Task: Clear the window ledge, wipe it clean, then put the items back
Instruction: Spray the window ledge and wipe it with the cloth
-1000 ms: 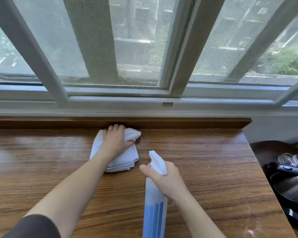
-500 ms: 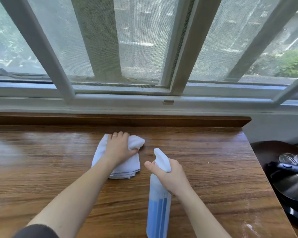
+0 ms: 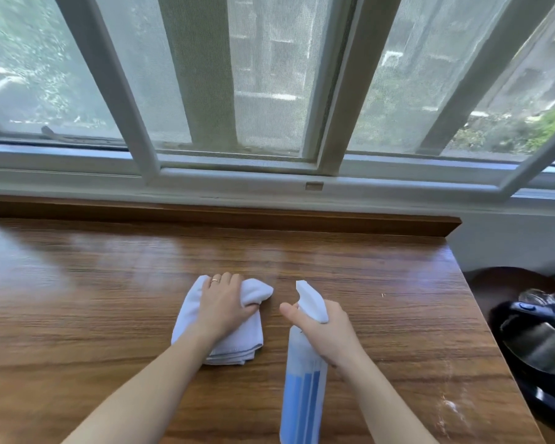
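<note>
The left hand [image 3: 224, 306] lies palm down on a folded white cloth [image 3: 218, 334], its fingers curled over the far edge of the cloth and its thumb tucked against the bunched right corner, so it grips the cloth against the wooden ledge [image 3: 77, 299]. A ring sits on one finger. The cloth rests near the middle of the ledge, a little left of center. Just to its right, apart from it, the right hand [image 3: 326, 331] holds a spray bottle [image 3: 303, 389] around the neck, fingers wrapped under the white trigger head, thumb stretched out to the left. The nozzle points toward the far side. The bottle's clear body holds blue liquid and runs down to the near edge of the view. Beyond the ledge runs a raised wooden strip [image 3: 269, 217], then the white window frame [image 3: 237, 177] with mesh screens. At the far right, below the ledge, lies a dark shiny object [image 3: 535, 334] that I cannot identify. Pale smears mark the near right corner of the ledge.
</note>
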### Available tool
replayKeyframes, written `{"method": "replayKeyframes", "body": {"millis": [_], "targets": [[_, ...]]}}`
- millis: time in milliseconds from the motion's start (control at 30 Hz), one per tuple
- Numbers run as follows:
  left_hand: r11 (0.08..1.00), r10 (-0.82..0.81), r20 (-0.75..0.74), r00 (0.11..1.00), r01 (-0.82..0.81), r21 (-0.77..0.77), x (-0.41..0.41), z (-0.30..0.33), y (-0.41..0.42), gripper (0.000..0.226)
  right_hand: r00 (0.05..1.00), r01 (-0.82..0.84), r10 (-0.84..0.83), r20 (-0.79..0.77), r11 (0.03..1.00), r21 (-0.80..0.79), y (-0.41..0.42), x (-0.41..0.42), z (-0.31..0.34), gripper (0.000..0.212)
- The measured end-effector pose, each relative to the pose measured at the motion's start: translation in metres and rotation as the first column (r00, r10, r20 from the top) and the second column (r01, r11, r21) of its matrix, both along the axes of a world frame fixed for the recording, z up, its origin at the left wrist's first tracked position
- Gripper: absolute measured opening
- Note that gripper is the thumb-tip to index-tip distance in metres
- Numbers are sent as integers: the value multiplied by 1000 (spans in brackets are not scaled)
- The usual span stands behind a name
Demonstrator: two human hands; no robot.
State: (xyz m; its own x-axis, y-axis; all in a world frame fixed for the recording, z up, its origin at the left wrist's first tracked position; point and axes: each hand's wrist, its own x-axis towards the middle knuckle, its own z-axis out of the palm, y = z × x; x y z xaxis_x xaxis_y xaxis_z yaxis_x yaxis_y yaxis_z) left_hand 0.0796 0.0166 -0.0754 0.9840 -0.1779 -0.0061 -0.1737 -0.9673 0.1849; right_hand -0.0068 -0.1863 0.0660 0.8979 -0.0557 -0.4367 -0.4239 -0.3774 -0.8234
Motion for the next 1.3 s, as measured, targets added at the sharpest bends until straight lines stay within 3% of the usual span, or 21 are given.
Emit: {"method": "replayKeyframes", "body": {"millis": [767,1167,1300], "targets": [[991,122,41,992,-124,54,-34,6,-22,56,991,-137,137,-8,991,-9,-74,-11,11,38],[996,86,109,990,-90,29,-29,-2,-16,54,998,28,-30,-61,999,-30,-65,4,11,51],[998,62,135,989,-66,23,-27,-1,-16,54,994,100,-100,-45,995,-8,-59,9,9,42]]}}
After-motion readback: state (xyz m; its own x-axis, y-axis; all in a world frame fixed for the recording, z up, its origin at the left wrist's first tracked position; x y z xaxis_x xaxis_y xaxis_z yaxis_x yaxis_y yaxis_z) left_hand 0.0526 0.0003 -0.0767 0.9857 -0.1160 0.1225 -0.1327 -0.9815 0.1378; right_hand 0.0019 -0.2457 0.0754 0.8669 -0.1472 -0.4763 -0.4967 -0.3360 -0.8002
